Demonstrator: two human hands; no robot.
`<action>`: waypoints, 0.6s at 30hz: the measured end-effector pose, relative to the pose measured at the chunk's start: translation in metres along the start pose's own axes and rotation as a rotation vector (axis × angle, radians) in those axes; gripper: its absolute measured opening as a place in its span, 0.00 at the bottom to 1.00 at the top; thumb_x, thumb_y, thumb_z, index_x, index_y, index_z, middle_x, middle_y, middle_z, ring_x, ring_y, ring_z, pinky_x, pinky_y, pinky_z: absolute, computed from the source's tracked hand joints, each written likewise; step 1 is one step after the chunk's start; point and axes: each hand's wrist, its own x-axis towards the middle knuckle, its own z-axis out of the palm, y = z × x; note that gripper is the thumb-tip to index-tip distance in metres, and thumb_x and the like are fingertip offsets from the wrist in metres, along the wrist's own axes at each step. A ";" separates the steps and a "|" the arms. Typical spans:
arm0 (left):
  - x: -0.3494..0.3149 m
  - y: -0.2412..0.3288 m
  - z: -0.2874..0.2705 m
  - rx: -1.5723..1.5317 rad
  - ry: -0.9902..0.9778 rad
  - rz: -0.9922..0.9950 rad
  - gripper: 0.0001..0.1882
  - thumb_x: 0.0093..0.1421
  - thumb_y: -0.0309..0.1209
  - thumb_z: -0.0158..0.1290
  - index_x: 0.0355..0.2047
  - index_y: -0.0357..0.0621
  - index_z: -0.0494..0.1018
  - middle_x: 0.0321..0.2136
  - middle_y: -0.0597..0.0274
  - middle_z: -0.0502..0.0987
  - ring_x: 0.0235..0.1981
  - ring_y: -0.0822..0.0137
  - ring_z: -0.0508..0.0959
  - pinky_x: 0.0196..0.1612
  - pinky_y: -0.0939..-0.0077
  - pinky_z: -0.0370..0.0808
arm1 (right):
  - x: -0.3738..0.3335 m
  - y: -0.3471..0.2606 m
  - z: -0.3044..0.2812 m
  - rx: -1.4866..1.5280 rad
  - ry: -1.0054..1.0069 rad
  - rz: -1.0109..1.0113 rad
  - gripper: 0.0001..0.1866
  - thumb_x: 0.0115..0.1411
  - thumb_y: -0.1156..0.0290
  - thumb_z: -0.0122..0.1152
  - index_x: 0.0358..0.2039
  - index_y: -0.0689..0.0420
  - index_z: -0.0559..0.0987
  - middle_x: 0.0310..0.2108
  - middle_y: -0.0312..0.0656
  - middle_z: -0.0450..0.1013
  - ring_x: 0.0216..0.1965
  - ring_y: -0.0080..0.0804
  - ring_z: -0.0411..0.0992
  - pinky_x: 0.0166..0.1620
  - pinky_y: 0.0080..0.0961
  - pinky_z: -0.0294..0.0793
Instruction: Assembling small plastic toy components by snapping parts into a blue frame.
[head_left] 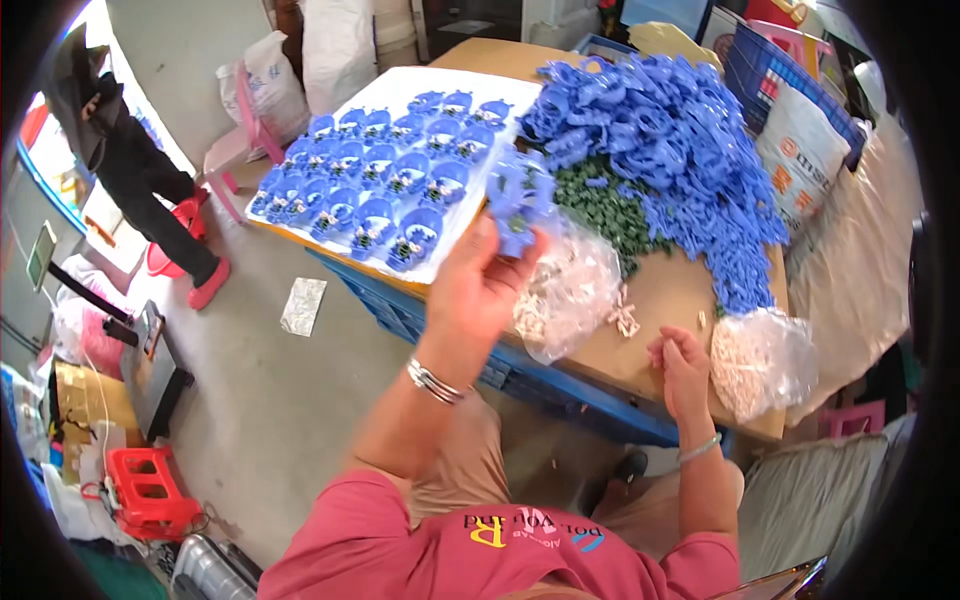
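Observation:
My left hand [468,292] is raised over the table's near edge, its fingers closed on a blue plastic piece [520,190] with openings in it. Over the cardboard-topped part of the table, my right hand [684,370] has its fingers curled together; whatever they may pinch is too small to make out. Close by that hand are a clear bag of small pale pieces [745,372] and a few loose pale pieces [624,315]. Another clear bag of pale pieces [570,285] lies just right of my left hand.
Rows of assembled blue pieces [375,175] cover a white sheet [450,255]. A large heap of blue parts [650,120] and a pile of dark green parts [600,205] lie at the right. Another person [135,150] stands far left; a red stool [150,490] and a scale [155,370] are on the floor.

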 end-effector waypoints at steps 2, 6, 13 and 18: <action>0.026 0.037 0.002 0.161 0.011 0.132 0.09 0.59 0.25 0.44 0.38 0.32 0.65 0.37 0.53 0.71 0.37 0.58 0.72 0.44 0.57 0.72 | 0.000 0.000 0.002 -0.018 0.007 -0.005 0.09 0.57 0.77 0.47 0.40 0.62 0.69 0.28 0.39 0.69 0.27 0.20 0.65 0.33 0.15 0.65; 0.099 0.122 -0.011 0.393 0.139 0.340 0.07 0.57 0.26 0.46 0.36 0.39 0.67 0.31 0.59 0.72 0.30 0.64 0.72 0.35 0.64 0.70 | -0.002 0.001 0.004 -0.081 0.024 -0.013 0.09 0.56 0.79 0.47 0.39 0.62 0.69 0.27 0.39 0.69 0.27 0.22 0.65 0.33 0.16 0.65; 0.230 0.216 -0.057 0.770 0.377 0.613 0.10 0.49 0.23 0.54 0.34 0.39 0.74 0.18 0.68 0.71 0.14 0.77 0.63 0.19 0.82 0.60 | -0.003 0.004 -0.004 0.023 0.104 -0.040 0.10 0.53 0.85 0.44 0.36 0.62 0.69 0.25 0.41 0.68 0.26 0.26 0.65 0.33 0.20 0.67; 0.306 0.229 -0.087 1.508 0.390 1.006 0.09 0.45 0.26 0.56 0.26 0.33 0.76 0.22 0.56 0.76 0.24 0.63 0.74 0.29 0.72 0.70 | -0.007 0.014 -0.014 -0.036 0.105 -0.060 0.10 0.53 0.84 0.44 0.37 0.61 0.68 0.25 0.41 0.68 0.25 0.25 0.65 0.32 0.19 0.66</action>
